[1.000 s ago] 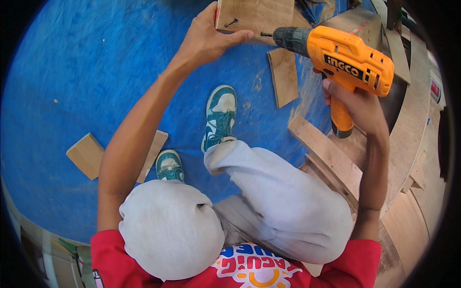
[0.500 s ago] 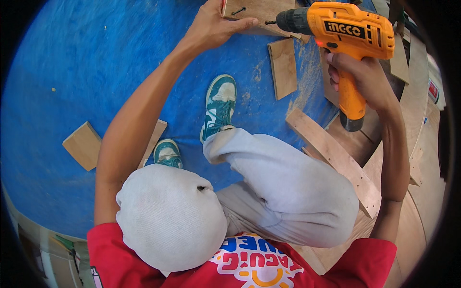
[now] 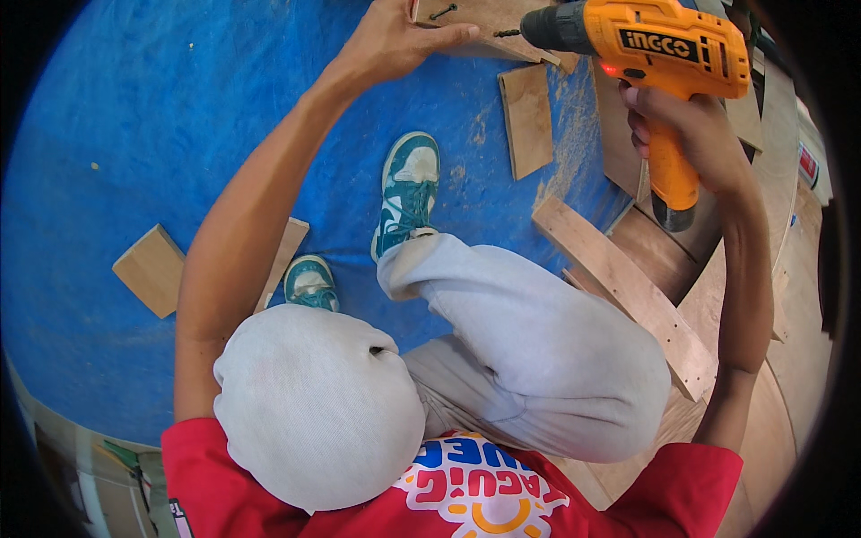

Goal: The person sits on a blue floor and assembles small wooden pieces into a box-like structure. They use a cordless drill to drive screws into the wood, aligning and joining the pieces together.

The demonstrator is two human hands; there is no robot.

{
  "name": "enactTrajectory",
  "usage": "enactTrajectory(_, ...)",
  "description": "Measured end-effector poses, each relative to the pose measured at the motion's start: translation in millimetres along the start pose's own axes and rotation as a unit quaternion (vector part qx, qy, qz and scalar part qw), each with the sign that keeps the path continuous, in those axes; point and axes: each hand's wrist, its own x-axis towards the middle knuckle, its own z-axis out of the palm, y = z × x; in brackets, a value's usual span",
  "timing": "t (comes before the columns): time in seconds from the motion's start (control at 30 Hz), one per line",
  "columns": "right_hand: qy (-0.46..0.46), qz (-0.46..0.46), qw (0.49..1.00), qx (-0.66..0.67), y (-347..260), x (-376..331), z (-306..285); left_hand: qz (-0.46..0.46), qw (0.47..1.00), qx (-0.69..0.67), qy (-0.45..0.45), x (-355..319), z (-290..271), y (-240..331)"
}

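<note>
Wooden board point(image 3: 489, 22): flat on the blue tarp point(image 3: 161, 117), at its far edge, a dark screw point(image 3: 442, 12) lying on top.
Left hand point(image 3: 395, 40): spread flat, pressing on the board's near edge.
Right hand point(image 3: 691, 134): clenched around the grip of the orange drill point(image 3: 650, 54).
Drill bit point(image 3: 507, 33): pointing left, tip just over the board.
Loose offcuts: small plank point(image 3: 527, 118) near the board, long strip point(image 3: 628, 291) toward the tarp's right edge, block point(image 3: 151, 269) at left.

Black label point(image 3: 653, 43) with light lettering, oblong, on side of orange drill point(image 3: 682, 54), far right. Small red-and-white label or pack point(image 3: 808, 164) at right edge; too small to tell.
</note>
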Motion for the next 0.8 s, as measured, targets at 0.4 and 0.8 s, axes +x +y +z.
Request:
enactTrajectory(0.4,0.001,-0.015,1.000,0.007,6,-4,-7,-0.010,0.999,0.035,0.007,1,-2,-2)
enactTrajectory(0.8,0.030,-0.020,0.999,-0.002,-2,-11,-9,-0.005,0.999,0.041,0.008,0,-1,-1)
